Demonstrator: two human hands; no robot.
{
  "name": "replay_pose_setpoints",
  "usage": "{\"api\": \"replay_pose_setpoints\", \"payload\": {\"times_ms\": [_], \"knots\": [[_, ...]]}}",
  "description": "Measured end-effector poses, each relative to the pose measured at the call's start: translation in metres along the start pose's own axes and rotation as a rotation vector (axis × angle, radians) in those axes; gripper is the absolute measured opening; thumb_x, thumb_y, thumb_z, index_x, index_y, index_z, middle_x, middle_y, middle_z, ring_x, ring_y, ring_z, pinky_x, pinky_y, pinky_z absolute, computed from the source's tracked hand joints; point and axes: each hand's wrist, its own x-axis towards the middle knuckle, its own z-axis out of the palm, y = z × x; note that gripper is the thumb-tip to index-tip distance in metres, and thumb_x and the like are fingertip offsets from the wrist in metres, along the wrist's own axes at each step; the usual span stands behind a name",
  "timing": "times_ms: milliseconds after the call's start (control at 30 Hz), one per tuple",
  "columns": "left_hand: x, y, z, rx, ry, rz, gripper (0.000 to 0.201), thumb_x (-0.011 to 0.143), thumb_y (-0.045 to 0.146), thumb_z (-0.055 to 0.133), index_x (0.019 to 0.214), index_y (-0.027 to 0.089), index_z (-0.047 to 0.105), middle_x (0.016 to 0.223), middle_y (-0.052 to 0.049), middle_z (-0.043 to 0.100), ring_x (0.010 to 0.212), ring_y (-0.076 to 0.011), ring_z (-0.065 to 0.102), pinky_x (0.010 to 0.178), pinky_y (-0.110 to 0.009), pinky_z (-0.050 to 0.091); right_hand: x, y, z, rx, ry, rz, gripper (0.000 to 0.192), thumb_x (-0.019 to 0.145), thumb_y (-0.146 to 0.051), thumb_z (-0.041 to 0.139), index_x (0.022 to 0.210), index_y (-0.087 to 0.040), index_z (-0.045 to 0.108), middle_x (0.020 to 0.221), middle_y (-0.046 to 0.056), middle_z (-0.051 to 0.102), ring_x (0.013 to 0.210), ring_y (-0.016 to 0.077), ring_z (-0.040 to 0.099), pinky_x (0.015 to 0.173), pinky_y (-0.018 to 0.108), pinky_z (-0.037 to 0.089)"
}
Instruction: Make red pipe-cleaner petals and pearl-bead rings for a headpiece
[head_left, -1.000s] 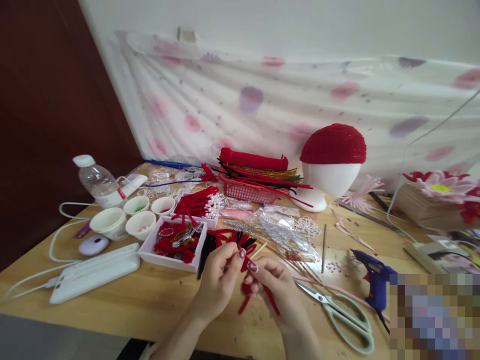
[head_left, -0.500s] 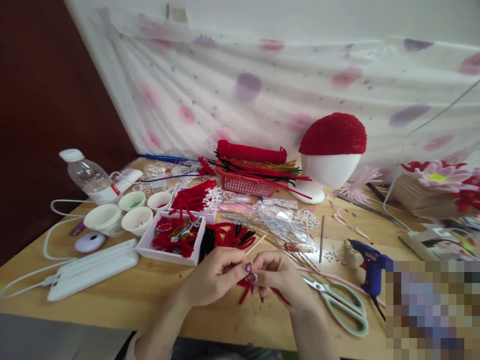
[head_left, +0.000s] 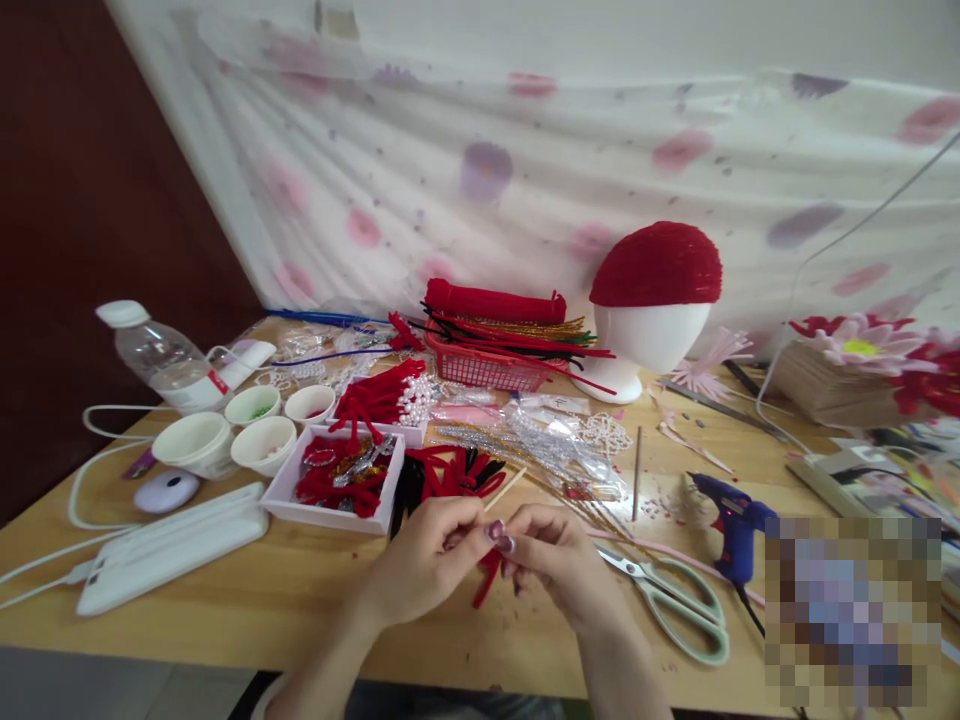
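Pinching together at the fingertips, two hands, left hand (head_left: 431, 565) and right hand (head_left: 559, 560), fingers curled nearly closed, grip a red fuzzy strip (head_left: 486, 582), one end dangling over the desk (head_left: 217, 625)! One pale stick (head_left: 508, 489) juts beside the left. Outward: one pair of scissors (head_left: 649, 580), one glue gun (head_left: 738, 535), two white boxes (head_left: 324, 510), four open cups (head_left: 262, 445), one mannequin head (head_left: 649, 335).
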Motion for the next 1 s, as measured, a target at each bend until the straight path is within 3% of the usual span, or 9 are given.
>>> {"api": "replay_pose_setpoints", "payload": {"times_ms": [100,233,333,400,533,600,867,933,1000], "knots": [[0.003,0.001,-0.009,-0.04,-0.027,0.045,0.038,0.096,0.041,0.047,0.063,0.021,0.042,0.061,0.004,0.038,0.058,-0.0129,0.038,0.054,-0.026,0.029,0.001,-0.005,0.002,-0.003,-0.009,0.017,0.029,0.056,-0.031,0.096,0.058,-0.011,0.076,0.047,0.006,0.068,0.036,0.0094,0.056,0.036,0.016,0.046],[0.003,-0.009,0.019,0.012,0.421,0.038,0.036,0.098,0.037,0.042,0.066,0.023,0.036,0.063,0.004,0.039,0.06,-0.0146,0.042,0.057,-0.026,0.033,0.003,0.016,0.024,0.086,0.129,-0.088,0.033,0.059,-0.046,0.093,0.063,-0.018,0.077,0.054,-0.001,0.07,0.044,0.0047,0.058,0.047,0.012,0.05],[0.001,-0.017,0.039,0.018,0.609,0.009,0.034,0.1,0.035,0.038,0.068,0.024,0.036,0.064,0.003,0.042,0.061,-0.0157,0.045,0.058,-0.027,0.034,0.003,0.028,0.031,0.144,0.187,-0.124,0.035,0.058,-0.052,0.092,0.063,-0.021,0.076,0.054,-0.005,0.068,0.045,0.0028,0.056,0.049,0.01,0.049],[0.001,-0.016,0.037,0.005,0.559,-0.02,0.034,0.1,0.037,0.039,0.069,0.023,0.037,0.064,0.003,0.043,0.062,-0.0157,0.045,0.058,-0.027,0.034,0.004,0.024,0.026,0.14,0.174,-0.106,0.034,0.057,-0.048,0.094,0.062,-0.02,0.075,0.052,-0.005,0.067,0.043,0.003,0.055,0.047,0.011,0.049],[0.004,-0.005,0.006,-0.107,0.02,-0.048,0.036,0.097,0.041,0.045,0.067,0.022,0.041,0.064,0.003,0.041,0.062,-0.0147,0.042,0.058,-0.028,0.031,0.005,-0.005,0.009,0.046,0.045,-0.004,0.03,0.053,-0.031,0.098,0.058,-0.011,0.076,0.046,0.003,0.066,0.037,0.0081,0.056,0.04,0.016,0.048],[0.006,-0.001,-0.005,-0.133,-0.054,-0.025,0.037,0.096,0.042,0.045,0.066,0.021,0.041,0.064,0.004,0.04,0.062,-0.0144,0.042,0.058,-0.028,0.031,0.006,-0.014,0.006,0.021,0.002,0.019,0.03,0.052,-0.029,0.098,0.056,-0.01,0.075,0.045,0.006,0.067,0.036,0.0106,0.057,0.037,0.018,0.047],[-0.002,-0.018,0.03,0.015,0.601,0.09,0.032,0.1,0.032,0.039,0.07,0.023,0.038,0.069,0.002,0.044,0.063,-0.0149,0.046,0.059,-0.026,0.036,0.003,0.036,0.038,0.202,0.234,-0.218,0.027,0.062,-0.042,0.093,0.065,-0.02,0.078,0.059,-0.001,0.073,0.048,0.0046,0.061,0.05,0.009,0.05],[-0.003,-0.018,0.029,0.009,0.607,0.076,0.031,0.1,0.032,0.039,0.07,0.023,0.038,0.068,0.003,0.044,0.062,-0.0148,0.045,0.058,-0.026,0.036,0.001,0.035,0.037,0.205,0.223,-0.211,0.027,0.061,-0.041,0.094,0.063,-0.019,0.078,0.056,-0.002,0.072,0.048,0.005,0.061,0.05,0.01,0.051],[-0.003,-0.013,0.018,-0.024,0.433,0.052,0.034,0.1,0.035,0.041,0.069,0.023,0.038,0.065,0.004,0.041,0.06,-0.0143,0.043,0.056,-0.026,0.034,0.0,0.023,0.03,0.135,0.139,-0.137,0.027,0.06,-0.038,0.095,0.061,-0.018,0.077,0.053,0.0,0.071,0.044,0.0064,0.06,0.046,0.012,0.051]]}}
